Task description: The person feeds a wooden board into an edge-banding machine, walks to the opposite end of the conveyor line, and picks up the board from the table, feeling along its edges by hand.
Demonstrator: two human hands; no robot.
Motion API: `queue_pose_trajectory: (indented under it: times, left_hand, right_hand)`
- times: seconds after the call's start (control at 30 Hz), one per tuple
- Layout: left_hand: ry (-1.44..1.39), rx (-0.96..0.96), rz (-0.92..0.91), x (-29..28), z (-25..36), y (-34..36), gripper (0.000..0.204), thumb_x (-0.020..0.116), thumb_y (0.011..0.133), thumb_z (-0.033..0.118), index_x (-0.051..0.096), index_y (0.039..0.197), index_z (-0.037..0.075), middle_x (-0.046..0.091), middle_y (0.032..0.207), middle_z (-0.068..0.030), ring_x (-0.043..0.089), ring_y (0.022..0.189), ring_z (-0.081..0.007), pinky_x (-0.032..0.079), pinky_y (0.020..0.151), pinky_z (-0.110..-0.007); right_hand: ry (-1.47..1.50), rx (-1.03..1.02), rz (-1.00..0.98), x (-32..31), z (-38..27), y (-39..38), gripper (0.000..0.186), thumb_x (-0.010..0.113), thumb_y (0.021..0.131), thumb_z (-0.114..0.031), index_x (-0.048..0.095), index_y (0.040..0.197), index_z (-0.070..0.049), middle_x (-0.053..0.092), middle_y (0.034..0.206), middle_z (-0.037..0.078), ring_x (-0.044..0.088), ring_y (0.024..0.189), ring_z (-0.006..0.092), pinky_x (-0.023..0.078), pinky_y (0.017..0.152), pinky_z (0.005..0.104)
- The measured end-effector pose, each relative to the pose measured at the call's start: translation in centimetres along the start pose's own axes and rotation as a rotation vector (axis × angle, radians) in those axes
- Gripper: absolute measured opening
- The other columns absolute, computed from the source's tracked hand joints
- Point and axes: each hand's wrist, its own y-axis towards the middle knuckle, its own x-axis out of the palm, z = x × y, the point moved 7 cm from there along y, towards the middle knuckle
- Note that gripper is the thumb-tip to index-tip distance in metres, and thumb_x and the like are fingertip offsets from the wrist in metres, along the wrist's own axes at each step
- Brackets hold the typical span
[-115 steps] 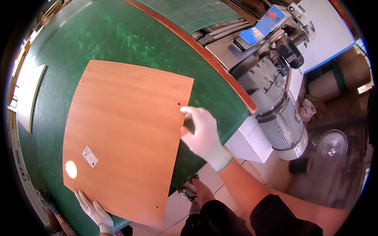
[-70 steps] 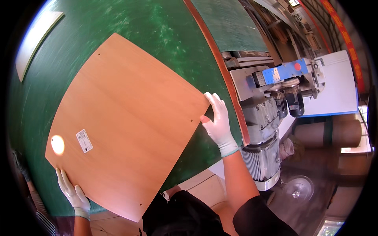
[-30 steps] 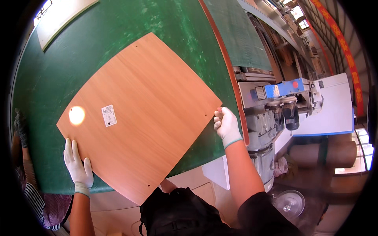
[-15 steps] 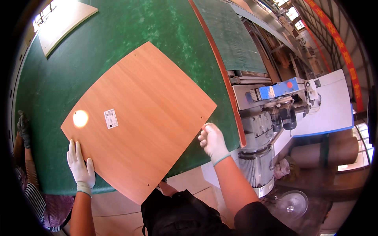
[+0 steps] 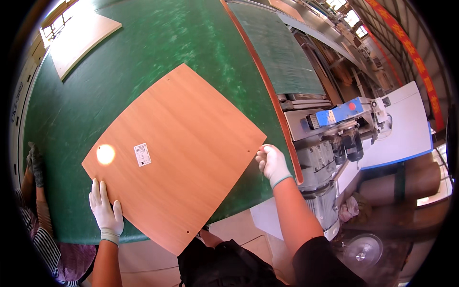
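A wood-grain panel point(image 5: 191, 138) with curved sides and small holes near its corners lies on a green-topped table, one corner jutting past the near edge. A white printed label point(image 5: 142, 154) is stuck on its face. My left hand point(image 5: 106, 213), in a pale glove, rests along the panel's left edge with its fingers stretched out. At the panel's right corner my gloved right hand point(image 5: 273, 161) is closed, its curled fingertips at the edge; their undersides are hidden.
A pale board point(image 5: 83, 40) lies at the far left of the green table point(image 5: 210, 38). Beside the table's brown right edge stands a machine with a blue control box point(image 5: 338, 115) and a motor. Another person's gloved hands point(image 5: 36, 162) are at the left rim.
The whole view has shifted slightly, so panel, table and machine sit a little lower and to the right. Both hands keep their places at the panel's edges.
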Motion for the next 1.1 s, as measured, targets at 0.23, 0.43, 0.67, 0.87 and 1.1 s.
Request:
queue_pose_trajectory:
  times: [0.23,0.43,0.67,0.87,1.1]
  left_hand:
    - [-0.003,-0.002,-0.011,-0.1,0.1,0.4,0.07,0.051,0.084,0.021,0.037,0.148,-0.004,0.029,0.158,-0.0266,0.027,0.147,-0.0426,0.018,0.121,-0.053]
    - [0.029,0.002,0.001,0.4,-0.2,0.0,0.071,0.051,0.084,0.021,0.036,0.148,-0.004,0.028,0.159,-0.0263,0.027,0.146,-0.0422,0.017,0.121,-0.053]
    - [-0.018,0.042,0.029,0.0,-0.2,0.4,0.07,0.05,0.084,0.022,0.037,0.147,-0.005,0.03,0.157,-0.029,0.03,0.143,-0.046,0.021,0.119,-0.055]
    - [-0.005,0.044,0.026,-0.1,-0.2,0.3,0.069,0.05,0.085,0.024,0.037,0.146,-0.006,0.03,0.156,-0.0311,0.031,0.141,-0.0488,0.022,0.117,-0.056]
    - [-0.013,0.046,0.002,0.5,-0.1,0.1,0.071,0.051,0.087,0.031,0.037,0.146,-0.006,0.03,0.155,-0.0315,0.032,0.141,-0.0487,0.022,0.117,-0.057]
  right_hand:
    - [0.031,0.041,0.019,0.2,0.3,-1.2,0.008,0.051,0.095,-0.014,0.058,0.092,-0.011,0.062,0.075,0.004,0.065,0.065,0.0177,0.046,0.045,0.0234]
    - [-0.208,-0.041,-0.102,1.4,0.3,-3.8,0.009,0.049,0.099,-0.012,0.056,0.095,-0.009,0.066,0.082,0.008,0.066,0.064,0.0154,0.048,0.048,0.0241]
    - [-0.47,-0.221,-0.31,1.7,1.1,-3.1,0.01,0.048,0.1,-0.01,0.05,0.093,-0.003,0.06,0.072,0.007,0.056,0.056,0.0098,0.042,0.046,0.0232]
    - [-0.547,-0.262,-0.247,1.6,0.4,-3.4,0.011,0.048,0.1,-0.011,0.051,0.091,-0.004,0.06,0.067,0.009,0.053,0.048,0.0106,0.039,0.043,0.0231]
    - [-0.557,-0.272,-0.315,0.6,0.7,-1.8,0.022,0.057,0.101,-0.024,0.054,0.091,-0.004,0.064,0.068,0.01,0.059,0.048,0.0115,0.042,0.043,0.0217]
